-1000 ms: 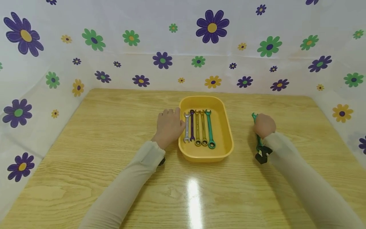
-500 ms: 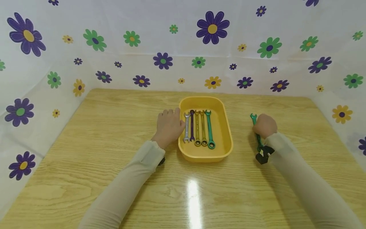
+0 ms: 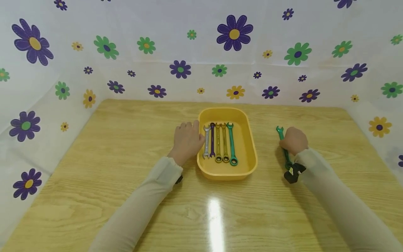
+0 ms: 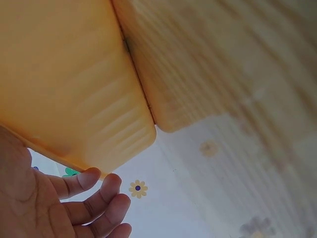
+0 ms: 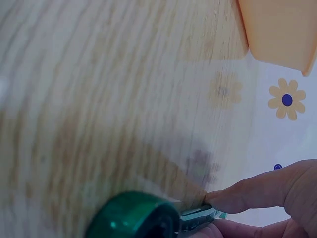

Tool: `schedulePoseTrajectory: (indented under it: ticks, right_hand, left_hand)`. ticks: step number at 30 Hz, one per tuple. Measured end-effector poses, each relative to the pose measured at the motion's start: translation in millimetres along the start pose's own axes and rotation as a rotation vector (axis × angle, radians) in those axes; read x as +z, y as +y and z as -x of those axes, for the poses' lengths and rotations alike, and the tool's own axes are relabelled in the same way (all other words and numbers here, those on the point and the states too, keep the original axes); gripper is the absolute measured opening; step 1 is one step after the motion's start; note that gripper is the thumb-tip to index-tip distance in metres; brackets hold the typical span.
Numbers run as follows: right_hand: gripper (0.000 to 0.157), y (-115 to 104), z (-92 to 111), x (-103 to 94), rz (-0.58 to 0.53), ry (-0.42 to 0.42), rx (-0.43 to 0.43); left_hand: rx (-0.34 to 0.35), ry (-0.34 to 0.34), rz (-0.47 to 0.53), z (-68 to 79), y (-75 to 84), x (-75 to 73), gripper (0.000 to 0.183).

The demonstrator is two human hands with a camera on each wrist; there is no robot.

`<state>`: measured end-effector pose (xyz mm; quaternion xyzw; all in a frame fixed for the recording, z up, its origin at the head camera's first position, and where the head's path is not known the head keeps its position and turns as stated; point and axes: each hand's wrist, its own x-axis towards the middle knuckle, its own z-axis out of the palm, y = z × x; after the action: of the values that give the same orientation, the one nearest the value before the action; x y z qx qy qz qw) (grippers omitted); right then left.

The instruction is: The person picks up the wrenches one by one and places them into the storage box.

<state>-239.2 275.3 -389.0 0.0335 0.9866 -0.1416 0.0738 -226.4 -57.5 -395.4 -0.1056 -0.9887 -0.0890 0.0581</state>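
Note:
In the head view a yellow plastic basin stands mid-table. Inside it lie side by side a silver wrench, a purple wrench, two gold wrenches and a green ratchet wrench. My left hand holds the basin's left rim, its thumb over the edge; the left wrist view shows its fingers loosely bent at the outer wall. Right of the basin, my right hand pinches another green wrench between thumb and fingers. Its ring end is close to the right wrist camera; the hand hides its middle.
The wood-grain table reaches back to a white cloth with printed flowers. Similar cloth hangs at both sides. A black wrist camera sits under the right wrist. A bright reflection lies on the table's front part.
The head view has tilted slightly. My right hand has shifted a little rightward along with its pinched green wrench, whose open end shows more. My left hand stays at the basin.

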Motion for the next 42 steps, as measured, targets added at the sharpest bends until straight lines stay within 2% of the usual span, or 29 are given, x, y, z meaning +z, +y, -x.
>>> schedulePoseTrajectory:
  ticks: [13,21,29,32,36,42]
  right_hand:
    - [0.027,13,7,0.6,-0.085,0.012,0.039]
    - [0.024,14,12,-5.9,-0.127,0.002,0.061]
    - [0.037,14,10,-11.5,-0.153,0.005,0.036]
    - [0.033,9,9,-15.4,-0.172,0.011,0.013]
    - [0.019,-6,11,-21.1,-0.189,0.022,-0.001]
    - [0.025,-32,10,-30.2,-0.203,0.043,-0.024]
  left_hand:
    - [0.010,0.012,0.016,0.3,7.1,1.9,0.026]
    - [0.021,0.023,0.022,-0.7,11.0,1.0,0.024]
    - [0.008,0.001,0.042,-1.6,13.0,2.2,0.026]
    - [0.002,-0.008,0.033,-1.8,10.9,2.7,0.026]
    - [-0.004,-0.015,0.012,-1.6,5.4,3.2,0.027]
    - [-0.004,-0.004,0.019,0.0,0.0,2.8,0.025]
